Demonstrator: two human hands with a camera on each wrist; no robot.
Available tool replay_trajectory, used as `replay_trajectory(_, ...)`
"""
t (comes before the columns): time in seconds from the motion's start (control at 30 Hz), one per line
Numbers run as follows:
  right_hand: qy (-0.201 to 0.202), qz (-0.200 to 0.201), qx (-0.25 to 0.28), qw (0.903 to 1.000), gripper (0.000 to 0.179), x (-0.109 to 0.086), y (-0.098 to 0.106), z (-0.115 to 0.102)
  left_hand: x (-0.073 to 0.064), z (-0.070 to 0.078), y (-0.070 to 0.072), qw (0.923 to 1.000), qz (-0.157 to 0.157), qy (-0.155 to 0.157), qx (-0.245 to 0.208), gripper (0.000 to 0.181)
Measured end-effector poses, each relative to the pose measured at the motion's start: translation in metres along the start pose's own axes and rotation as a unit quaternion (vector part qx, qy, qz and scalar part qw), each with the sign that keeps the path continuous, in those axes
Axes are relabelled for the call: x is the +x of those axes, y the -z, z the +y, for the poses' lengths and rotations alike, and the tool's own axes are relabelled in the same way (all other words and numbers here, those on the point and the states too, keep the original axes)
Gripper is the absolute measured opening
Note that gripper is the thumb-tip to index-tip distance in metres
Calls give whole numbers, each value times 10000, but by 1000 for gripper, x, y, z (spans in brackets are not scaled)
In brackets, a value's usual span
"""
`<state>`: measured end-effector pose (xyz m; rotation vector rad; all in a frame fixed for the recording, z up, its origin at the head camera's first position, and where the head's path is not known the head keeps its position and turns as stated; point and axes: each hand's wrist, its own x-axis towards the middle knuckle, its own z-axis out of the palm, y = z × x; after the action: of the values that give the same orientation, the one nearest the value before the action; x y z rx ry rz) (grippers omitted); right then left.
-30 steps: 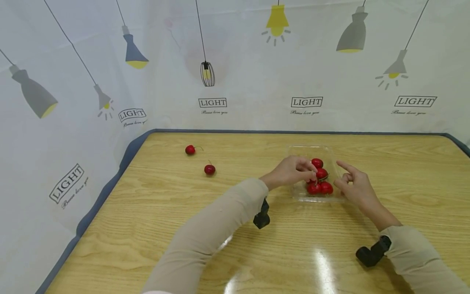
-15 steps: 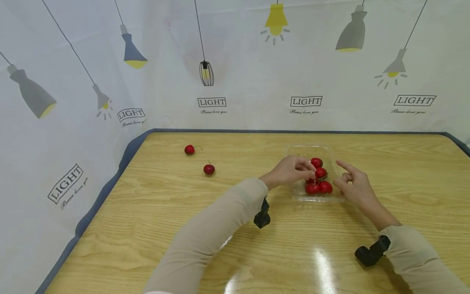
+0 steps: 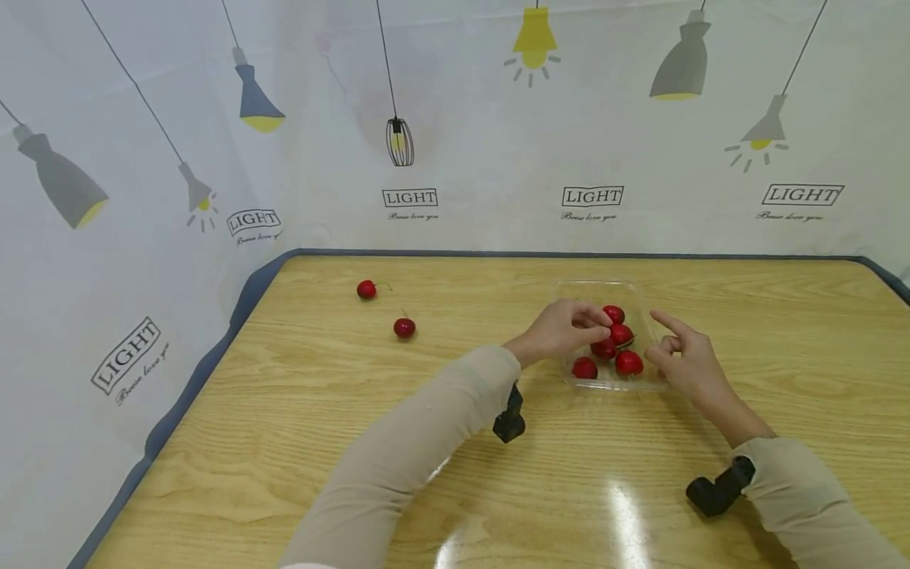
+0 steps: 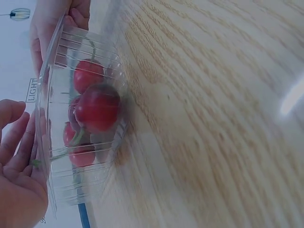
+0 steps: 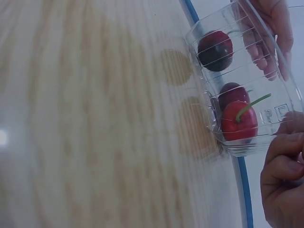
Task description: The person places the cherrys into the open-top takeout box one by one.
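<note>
A clear plastic container (image 3: 597, 384) stands on the table with several red cherries inside, one cherry (image 3: 584, 368) at its near left corner and another cherry (image 3: 629, 363) at the near right. Over its left side hovers my left hand (image 3: 565, 330), fingers loosely bent; the left wrist view shows its thumb and fingers (image 4: 16, 142) apart, with nothing pinched. My right hand (image 3: 691, 365) grips the container's right rim between thumb and curled fingers, index finger stretched out. In the right wrist view a green-stemmed cherry (image 5: 239, 120) shows through the wall.
Two loose cherries lie on the wooden table (image 3: 320, 395) to the left: one cherry (image 3: 366, 289) near the back, another cherry (image 3: 404, 328) closer. A lamp-printed white curtain (image 3: 483, 142) borders the table's back and left edges.
A cherry below my left hand has come away from its neighbour and moved left to the container's near left corner. My left fingers have let go of it; the right hand has stayed put.
</note>
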<state>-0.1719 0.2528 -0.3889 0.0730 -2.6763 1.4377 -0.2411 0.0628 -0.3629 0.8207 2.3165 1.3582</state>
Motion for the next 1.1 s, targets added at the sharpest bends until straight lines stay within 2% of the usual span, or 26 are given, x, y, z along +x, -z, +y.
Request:
replay_trajectory(0.23,25,43,-48,10000,57,-1,0,-1,0,2,2,9995,209,-142,-168,15)
replay_trajectory(0.4,15,43,-28,10000,57,-1,1,-1,1,2,4,9981,505,-313,-166,15)
replay_trajectory(0.7,17,4,-29,10000,58,0,1,0,-1,-1,4,9956,767,-478,-247,15)
replay_trajectory(0.93,36,-20,-11,10000,58,0,-1,-1,-8,-12,11,9916,1065,-716,-186,14)
replay_trajectory(1.1,43,-2,13,10000,58,-1,-1,-2,-18,-20,16,9913,1099,-711,-113,14)
